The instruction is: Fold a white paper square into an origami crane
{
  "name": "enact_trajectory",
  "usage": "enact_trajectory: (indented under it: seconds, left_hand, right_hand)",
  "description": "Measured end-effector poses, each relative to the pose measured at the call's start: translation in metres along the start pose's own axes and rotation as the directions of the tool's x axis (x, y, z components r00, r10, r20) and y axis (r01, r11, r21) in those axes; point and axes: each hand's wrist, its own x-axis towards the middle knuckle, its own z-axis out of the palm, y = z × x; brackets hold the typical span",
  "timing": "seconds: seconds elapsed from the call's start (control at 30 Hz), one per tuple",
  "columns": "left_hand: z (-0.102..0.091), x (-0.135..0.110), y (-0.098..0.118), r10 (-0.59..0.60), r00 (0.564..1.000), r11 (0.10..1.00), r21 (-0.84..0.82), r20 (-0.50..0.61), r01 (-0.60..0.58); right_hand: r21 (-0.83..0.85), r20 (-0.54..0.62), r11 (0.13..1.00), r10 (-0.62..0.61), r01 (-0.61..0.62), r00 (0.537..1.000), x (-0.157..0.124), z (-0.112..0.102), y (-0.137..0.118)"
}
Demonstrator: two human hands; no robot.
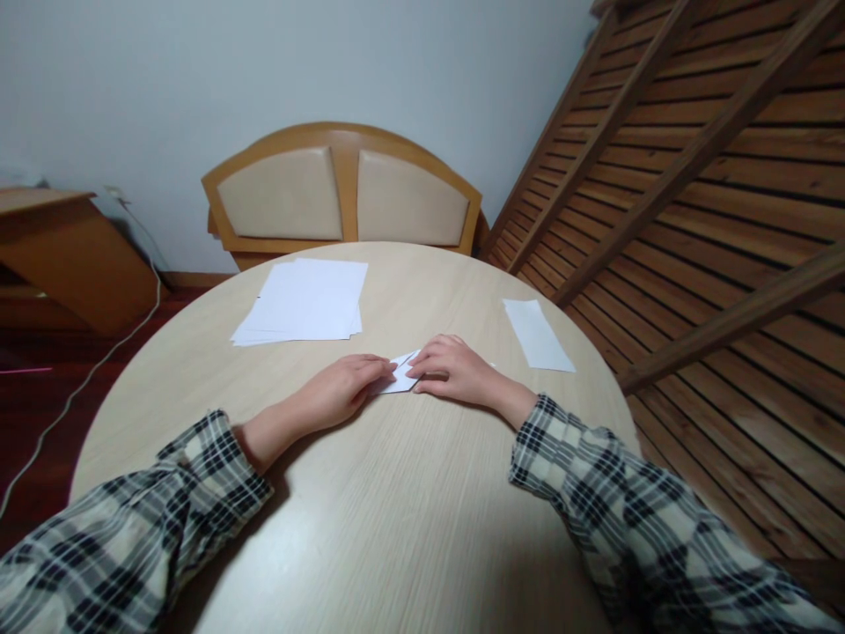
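Observation:
A small folded piece of white paper (401, 379) lies on the table between my two hands, with diagonal fold edges showing on top. My left hand (340, 389) grips its left end, fingers together and pressing it down. The right end is under the curled fingers of my right hand (455, 368), with the thumb close to its near edge. Both ends of the paper are partly hidden by my fingers.
On the round wooden table (396, 528), a stack of white sheets (307, 299) lies at the back left. A narrow strip of white paper (538, 335) rests at the right. Behind stands a padded headboard (349, 189); wooden slats (713, 246) rise at the right.

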Motion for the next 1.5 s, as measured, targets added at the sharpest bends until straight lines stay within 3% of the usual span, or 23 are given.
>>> enact_trajectory:
  seconds: [0.33, 0.63, 1.0, 1.23, 1.5]
  left_hand:
    - [-0.006, -0.002, 0.010, -0.106, 0.993, 0.977, -0.181, 0.044, 0.112]
    - [0.000, -0.001, 0.004, -0.194, 0.981, 0.952, -0.241, 0.000, 0.188]
    - [-0.001, 0.001, 0.002, -0.044, 0.998, 0.996, -0.086, -0.050, 0.039]
    - [-0.002, 0.001, 0.006, -0.117, 0.992, 0.989, -0.093, -0.049, 0.112]
    - [-0.001, 0.006, 0.010, -0.161, 0.984, 0.986, -0.056, -0.078, 0.157]
  right_hand:
    - [-0.061, -0.033, 0.996, -0.073, 0.071, 0.997, 0.003, 0.015, -0.010]
    - [-0.044, -0.047, 0.995, -0.089, 0.087, 0.995, 0.002, 0.017, -0.012]
    - [0.132, -0.102, 0.989, 0.087, -0.073, 0.991, 0.002, 0.020, -0.020]
    - [0.234, -0.104, 0.942, 0.272, -0.242, 0.957, 0.005, 0.017, -0.024]
    - [0.237, -0.069, 0.924, 0.323, -0.299, 0.944, 0.008, 0.017, -0.028]
